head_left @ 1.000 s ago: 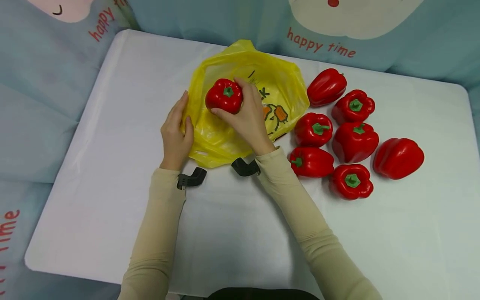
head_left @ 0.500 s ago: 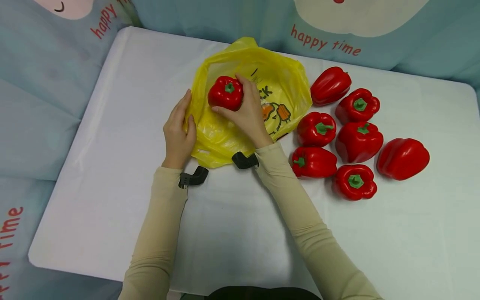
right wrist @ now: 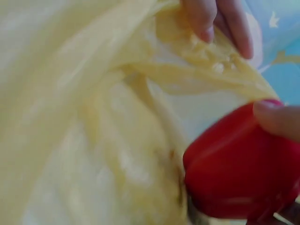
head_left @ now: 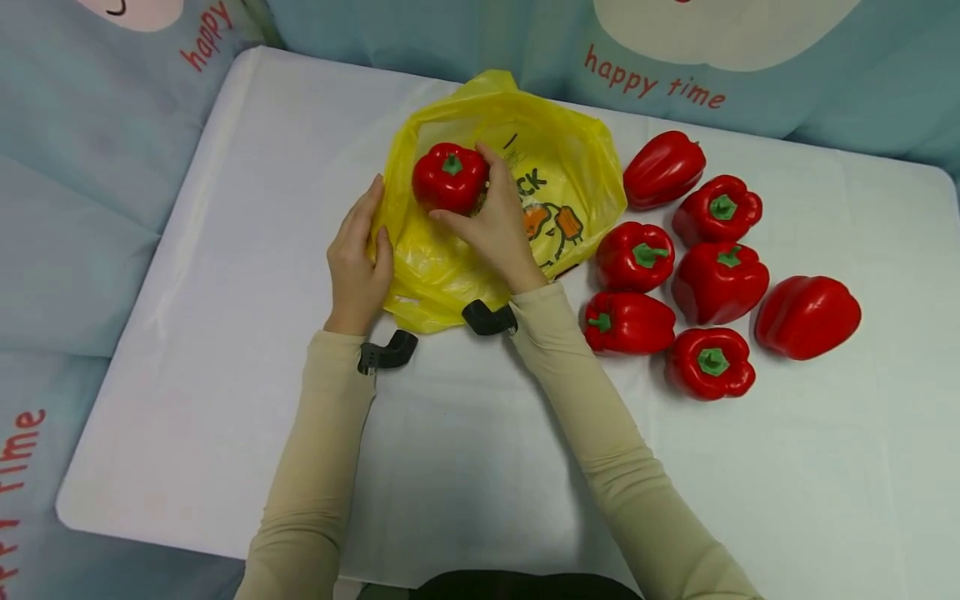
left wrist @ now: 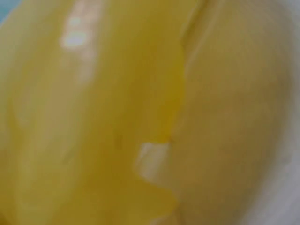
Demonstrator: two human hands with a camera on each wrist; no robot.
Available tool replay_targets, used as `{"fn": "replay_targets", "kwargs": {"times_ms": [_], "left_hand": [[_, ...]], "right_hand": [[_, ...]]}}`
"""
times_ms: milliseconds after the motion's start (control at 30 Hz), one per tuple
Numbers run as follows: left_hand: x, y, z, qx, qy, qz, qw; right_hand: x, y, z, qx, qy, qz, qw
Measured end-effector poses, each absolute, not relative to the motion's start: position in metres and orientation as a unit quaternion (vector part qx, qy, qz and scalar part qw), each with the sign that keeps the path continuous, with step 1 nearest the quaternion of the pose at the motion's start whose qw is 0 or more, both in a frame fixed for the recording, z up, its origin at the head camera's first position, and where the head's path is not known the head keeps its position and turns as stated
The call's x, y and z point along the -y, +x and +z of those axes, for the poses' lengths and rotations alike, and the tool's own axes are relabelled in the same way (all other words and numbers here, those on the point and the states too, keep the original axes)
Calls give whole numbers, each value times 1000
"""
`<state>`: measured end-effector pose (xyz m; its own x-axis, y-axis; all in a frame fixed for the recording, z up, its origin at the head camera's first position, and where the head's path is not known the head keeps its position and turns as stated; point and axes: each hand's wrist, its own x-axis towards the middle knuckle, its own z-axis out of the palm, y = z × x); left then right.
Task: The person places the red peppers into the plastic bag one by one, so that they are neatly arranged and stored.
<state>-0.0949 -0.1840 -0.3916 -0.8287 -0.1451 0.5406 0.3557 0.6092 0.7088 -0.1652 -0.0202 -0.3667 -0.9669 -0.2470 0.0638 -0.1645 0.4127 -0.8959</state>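
Observation:
A red bell pepper point(head_left: 450, 177) with a green stem is above the opening of a yellow plastic bag point(head_left: 427, 287). My right hand point(head_left: 501, 223) grips it from the right, thumb on the near side and a finger on the far side. In the right wrist view the thumb presses the pepper's point(right wrist: 234, 164) glossy skin, and the bag point(right wrist: 93, 93) fills the left. My left hand point(head_left: 358, 262) rests against the bag's left edge, fingers fairly straight. Yellow film and the blurred hand point(left wrist: 234, 108) fill the left wrist view.
Several red bell peppers point(head_left: 720, 283) lie right of the bag on the white table point(head_left: 465, 467); the nearest ones sit close to its right side. A blue printed curtain point(head_left: 420, 33) hangs behind the table and on the left. Black wrist cameras point(head_left: 388, 352) sit on both wrists.
The pepper in my right hand has tilted a little, its stem now pointing more toward the back. My left hand keeps its place at the bag's edge. The head view has shifted slightly.

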Motion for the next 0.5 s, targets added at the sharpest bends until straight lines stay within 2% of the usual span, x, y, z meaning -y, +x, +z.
{"fn": "replay_targets", "kwargs": {"times_ms": [267,500], "left_hand": [[184,-94,-392,850,-53,-440,286],[183,-94,-391,848,-60,-442,286]], "right_hand": [[40,-171,-361,-863,-113,-492,3],[35,-173,-376,-812,-122,-570,28]]}}
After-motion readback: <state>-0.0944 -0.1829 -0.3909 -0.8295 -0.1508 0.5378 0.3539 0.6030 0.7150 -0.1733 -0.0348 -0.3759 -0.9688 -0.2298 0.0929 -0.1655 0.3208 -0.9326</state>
